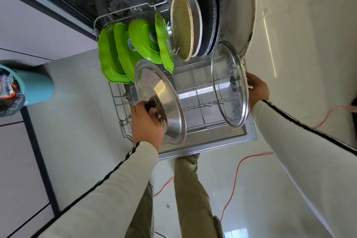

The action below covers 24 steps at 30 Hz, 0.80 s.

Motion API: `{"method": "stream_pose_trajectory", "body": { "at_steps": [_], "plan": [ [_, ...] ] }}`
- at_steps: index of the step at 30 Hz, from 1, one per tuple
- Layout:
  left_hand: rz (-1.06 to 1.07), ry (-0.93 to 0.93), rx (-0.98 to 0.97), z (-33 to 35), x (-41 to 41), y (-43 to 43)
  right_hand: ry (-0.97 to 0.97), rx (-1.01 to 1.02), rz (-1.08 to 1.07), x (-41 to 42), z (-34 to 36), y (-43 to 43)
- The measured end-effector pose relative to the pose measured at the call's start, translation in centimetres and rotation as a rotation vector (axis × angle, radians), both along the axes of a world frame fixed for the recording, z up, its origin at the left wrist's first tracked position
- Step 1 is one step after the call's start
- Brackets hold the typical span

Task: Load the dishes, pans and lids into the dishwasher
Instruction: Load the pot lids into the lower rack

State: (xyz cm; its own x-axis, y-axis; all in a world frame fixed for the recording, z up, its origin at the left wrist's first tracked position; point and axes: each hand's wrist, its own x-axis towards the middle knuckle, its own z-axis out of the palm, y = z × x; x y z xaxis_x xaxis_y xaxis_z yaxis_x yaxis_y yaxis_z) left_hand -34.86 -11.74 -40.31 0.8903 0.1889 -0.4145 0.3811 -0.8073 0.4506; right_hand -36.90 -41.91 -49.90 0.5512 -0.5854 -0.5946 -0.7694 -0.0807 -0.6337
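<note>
The dishwasher's wire rack [123, 121] is pulled out over the open door [212, 146]. My left hand [145, 121] grips the dark knob of a steel lid [166, 100], held tilted on edge at the rack's left front. On the right, my right hand [257, 91] holds a glass lid [229, 83] from behind, and the lid stands upright on its rim. Several green plates [123, 52] stand at the rack's back left. Further right stand a round mat-like disc [181, 25], dark pans [209, 19] and a large steel lid [238, 6].
A teal bin [31, 87] with a bag stands on the floor at left. An orange cable [237, 168] runs across the pale tiles at right. My legs [185, 189] are just in front of the door. Dark cabinet fronts line the left side.
</note>
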Motion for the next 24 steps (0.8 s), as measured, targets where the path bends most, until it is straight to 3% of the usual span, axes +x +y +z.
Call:
{"method": "stream_pose_trajectory", "body": {
  "at_steps": [6, 10, 15, 17, 19, 21, 24],
  "plan": [
    [-0.043, 0.021, -0.008, -0.8, -0.6, -0.8, 0.076, 0.08, 0.033, -0.6, 0.4, -1.9],
    [-0.063, 0.052, -0.004, -0.6, -1.3, -1.5, 0.011, 0.207, -0.182, -2.3, 0.8, -1.6],
    [-0.111, 0.111, -0.031, -0.1, -1.7, -2.7, -0.191, -0.19, -0.234, -4.6, 6.0, 1.5],
    [-0.136, 0.125, -0.03, -0.2, -1.9, -3.2, -0.346, -0.461, -0.108, -5.3, 9.2, 3.3],
    [-0.153, 0.144, -0.013, -0.2, -1.9, -3.6, -0.486, -0.585, 0.101, -5.8, 11.9, 5.8],
    [-0.158, 0.137, -0.009, -0.3, -1.9, -4.0, -0.478, -0.453, 0.261, -6.0, 13.2, 8.6],
    [-0.158, 0.098, -0.043, -0.9, -1.4, -4.3, -0.203, -0.204, 0.496, -5.7, 12.7, 11.5]
  ]
}}
